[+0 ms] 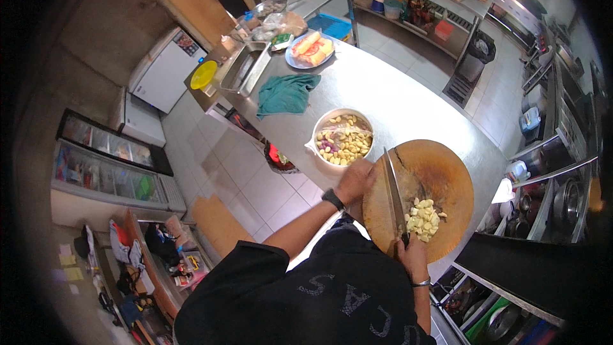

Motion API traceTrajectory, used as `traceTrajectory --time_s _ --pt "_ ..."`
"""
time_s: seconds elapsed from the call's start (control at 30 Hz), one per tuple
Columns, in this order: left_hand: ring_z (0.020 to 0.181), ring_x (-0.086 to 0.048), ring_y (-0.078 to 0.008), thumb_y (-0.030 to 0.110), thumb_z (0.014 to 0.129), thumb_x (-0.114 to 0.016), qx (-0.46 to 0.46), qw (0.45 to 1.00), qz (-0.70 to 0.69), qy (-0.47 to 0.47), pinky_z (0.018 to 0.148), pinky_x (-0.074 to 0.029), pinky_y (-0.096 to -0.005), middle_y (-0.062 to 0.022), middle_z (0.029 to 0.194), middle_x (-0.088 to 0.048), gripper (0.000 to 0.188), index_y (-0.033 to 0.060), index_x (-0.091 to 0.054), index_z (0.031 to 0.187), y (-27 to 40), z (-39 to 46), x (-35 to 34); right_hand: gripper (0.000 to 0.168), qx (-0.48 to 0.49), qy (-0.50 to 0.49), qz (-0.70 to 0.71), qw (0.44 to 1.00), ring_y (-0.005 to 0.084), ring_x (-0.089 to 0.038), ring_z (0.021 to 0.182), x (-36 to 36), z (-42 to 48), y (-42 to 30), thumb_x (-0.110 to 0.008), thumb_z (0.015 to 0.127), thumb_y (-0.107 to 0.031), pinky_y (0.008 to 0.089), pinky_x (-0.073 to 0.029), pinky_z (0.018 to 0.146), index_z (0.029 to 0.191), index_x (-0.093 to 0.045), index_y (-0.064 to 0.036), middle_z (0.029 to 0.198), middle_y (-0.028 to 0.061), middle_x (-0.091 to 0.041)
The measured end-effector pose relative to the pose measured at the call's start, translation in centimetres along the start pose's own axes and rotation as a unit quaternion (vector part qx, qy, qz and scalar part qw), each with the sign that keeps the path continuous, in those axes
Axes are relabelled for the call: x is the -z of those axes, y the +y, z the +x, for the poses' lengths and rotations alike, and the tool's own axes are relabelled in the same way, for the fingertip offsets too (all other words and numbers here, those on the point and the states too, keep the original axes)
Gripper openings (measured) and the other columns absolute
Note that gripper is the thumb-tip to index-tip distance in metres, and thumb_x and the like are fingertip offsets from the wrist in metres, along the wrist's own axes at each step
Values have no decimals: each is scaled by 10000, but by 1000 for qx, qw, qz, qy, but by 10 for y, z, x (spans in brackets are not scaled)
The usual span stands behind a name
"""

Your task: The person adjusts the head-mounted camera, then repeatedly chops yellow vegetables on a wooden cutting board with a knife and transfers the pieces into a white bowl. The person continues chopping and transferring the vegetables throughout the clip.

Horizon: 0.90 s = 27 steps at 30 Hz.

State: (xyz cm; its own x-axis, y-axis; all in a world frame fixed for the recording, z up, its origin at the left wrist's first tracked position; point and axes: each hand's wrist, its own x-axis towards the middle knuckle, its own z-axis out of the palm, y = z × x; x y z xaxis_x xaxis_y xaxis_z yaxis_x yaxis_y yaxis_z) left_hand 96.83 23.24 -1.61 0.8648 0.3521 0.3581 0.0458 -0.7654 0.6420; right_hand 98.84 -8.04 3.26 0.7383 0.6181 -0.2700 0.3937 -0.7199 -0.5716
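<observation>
My right hand (413,255) grips the dark handle of a long kitchen knife (394,187). Its blade lies across the left part of a round wooden chopping board (448,167), tip pointing away from me. Just right of the blade sits a pile of cut, peeled garlic (423,220). My left hand (357,183), with a black band at the wrist, is at the board's left edge; its fingers look curled and are partly hidden. Beyond it stands a white tub (313,140) of peeled garlic cloves (354,143), with something purple and clear plastic among them.
The steel table (402,105) also holds a green cloth (287,95), a plate of wrapped rolls (313,50) and a metal tray (245,68). A yellow bowl (203,75) is at the far left. Shelves with pans (567,199) stand right; a glass-topped freezer (110,172) stands left.
</observation>
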Motion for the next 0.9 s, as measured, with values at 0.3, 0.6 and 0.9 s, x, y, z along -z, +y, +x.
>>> traceTrajectory --time_s 0.3,0.6,0.9 --pt "908 -698 -382 34 712 -822 210 968 138 -25 783 -561 -467 -242 936 -696 221 -23 -724 903 -142 32 62 385 -81 -19 25 996 521 -648 890 13 -1 1 -635 973 -334 568 -514 777 1037 -569 39 903 328 -664" --pt "884 -719 -388 126 765 -825 241 950 170 -107 806 -573 -483 -231 997 -726 240 5 -756 961 -153 45 51 364 -79 2 38 996 510 -651 857 9 1 -1 -659 964 -295 557 -516 753 984 -574 58 874 324 -663" --pt "1011 -658 -389 211 773 -825 177 949 247 -84 895 -538 -491 -221 1006 -698 308 12 -694 968 -133 47 50 366 -83 3 23 996 519 -641 853 -1 1 11 -656 966 -309 564 -516 756 991 -580 48 870 325 -661"
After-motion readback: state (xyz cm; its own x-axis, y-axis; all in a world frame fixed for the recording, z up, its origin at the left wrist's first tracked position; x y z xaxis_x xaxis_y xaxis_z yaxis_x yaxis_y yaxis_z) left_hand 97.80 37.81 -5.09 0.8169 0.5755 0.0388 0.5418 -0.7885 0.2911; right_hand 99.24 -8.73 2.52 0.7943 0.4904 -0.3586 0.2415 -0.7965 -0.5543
